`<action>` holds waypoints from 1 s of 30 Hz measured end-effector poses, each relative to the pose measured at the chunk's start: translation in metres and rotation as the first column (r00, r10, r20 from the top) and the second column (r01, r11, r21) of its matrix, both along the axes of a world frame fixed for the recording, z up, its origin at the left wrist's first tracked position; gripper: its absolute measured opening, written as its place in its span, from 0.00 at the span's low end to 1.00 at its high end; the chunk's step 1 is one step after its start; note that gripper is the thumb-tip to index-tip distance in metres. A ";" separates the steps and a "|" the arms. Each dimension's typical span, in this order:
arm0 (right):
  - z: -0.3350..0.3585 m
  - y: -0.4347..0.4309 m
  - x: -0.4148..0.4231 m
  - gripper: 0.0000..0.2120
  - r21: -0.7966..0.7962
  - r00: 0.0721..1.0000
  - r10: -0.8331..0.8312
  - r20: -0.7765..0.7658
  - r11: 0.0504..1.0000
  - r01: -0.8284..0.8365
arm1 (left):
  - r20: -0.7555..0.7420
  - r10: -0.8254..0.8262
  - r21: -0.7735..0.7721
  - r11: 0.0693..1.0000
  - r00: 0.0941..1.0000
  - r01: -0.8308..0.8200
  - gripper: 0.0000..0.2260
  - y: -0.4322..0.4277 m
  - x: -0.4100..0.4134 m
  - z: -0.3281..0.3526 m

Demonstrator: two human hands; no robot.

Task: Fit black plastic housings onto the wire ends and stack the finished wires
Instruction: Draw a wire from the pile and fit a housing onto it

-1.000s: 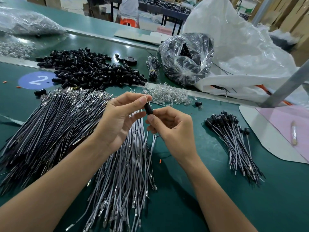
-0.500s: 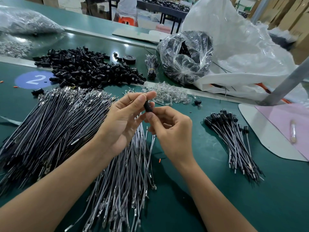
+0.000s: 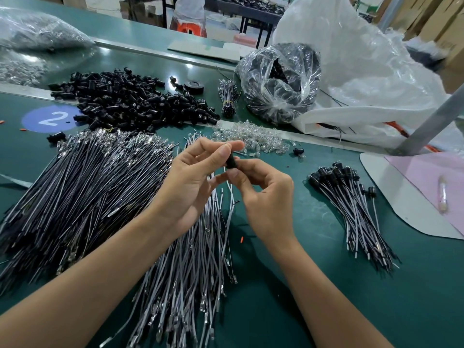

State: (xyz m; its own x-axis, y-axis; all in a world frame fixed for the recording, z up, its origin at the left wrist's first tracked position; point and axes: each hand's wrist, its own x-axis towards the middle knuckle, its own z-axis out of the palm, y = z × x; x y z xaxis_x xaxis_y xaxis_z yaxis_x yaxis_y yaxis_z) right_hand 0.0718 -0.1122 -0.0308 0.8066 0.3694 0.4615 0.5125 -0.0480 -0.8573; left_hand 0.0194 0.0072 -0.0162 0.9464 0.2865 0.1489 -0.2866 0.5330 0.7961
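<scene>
The left hand and right hand both pinch the black housing, seemingly light and rigid, fingertips clamped on its sides, while its thin, floppy wire dangles.

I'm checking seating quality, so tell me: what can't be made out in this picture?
- Head view: how far the black housing is seated, covered by the left hand and right hand.
- Head view: contents of the clear bag, obscured by crumpled, glaring plastic.
- Head view: the bare wire pile, partly cut off by the left edge.
</scene>
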 end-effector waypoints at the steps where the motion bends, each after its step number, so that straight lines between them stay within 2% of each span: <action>1: 0.000 0.000 0.000 0.04 -0.005 1.000 0.000 0.008 1.000 0.000 | 0.005 0.010 0.026 1.000 1.000 -0.010 0.05 0.000 0.000 0.001; 6: 0.004 -0.001 0.001 0.06 -0.027 0.999 0.006 0.052 1.000 -0.005 | 0.015 0.123 0.170 0.978 0.992 -0.124 0.01 0.003 -0.001 0.000; 10: 0.004 -0.003 0.005 0.06 0.014 1.000 0.012 0.007 1.000 -0.012 | 0.013 0.096 0.241 0.966 0.995 -0.096 0.13 0.004 -0.001 -0.003; 14: 0.003 -0.003 0.007 0.05 0.038 1.000 0.019 -0.003 0.999 -0.019 | -0.004 0.122 0.324 0.939 0.993 -0.114 0.12 0.000 0.002 -0.006; 24: 0.002 -0.002 0.006 0.06 0.046 0.999 0.038 0.033 0.998 -0.040 | 0.071 0.172 0.240 0.953 0.983 -0.184 0.11 -0.004 0.001 -0.004; 30: 0.002 -0.002 0.004 0.03 0.063 0.999 0.040 0.035 0.997 -0.043 | 0.134 0.127 0.299 0.940 0.983 -0.162 0.12 0.003 -0.004 0.003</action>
State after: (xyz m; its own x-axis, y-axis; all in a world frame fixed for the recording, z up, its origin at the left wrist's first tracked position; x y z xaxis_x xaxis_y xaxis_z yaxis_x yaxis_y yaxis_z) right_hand 0.0760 -0.1143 -0.0288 0.7747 0.3711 0.5119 0.5416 0.0282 -0.8401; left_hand 0.0157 0.0099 -0.0137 0.8708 0.3423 0.3530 -0.4378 0.2132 0.8734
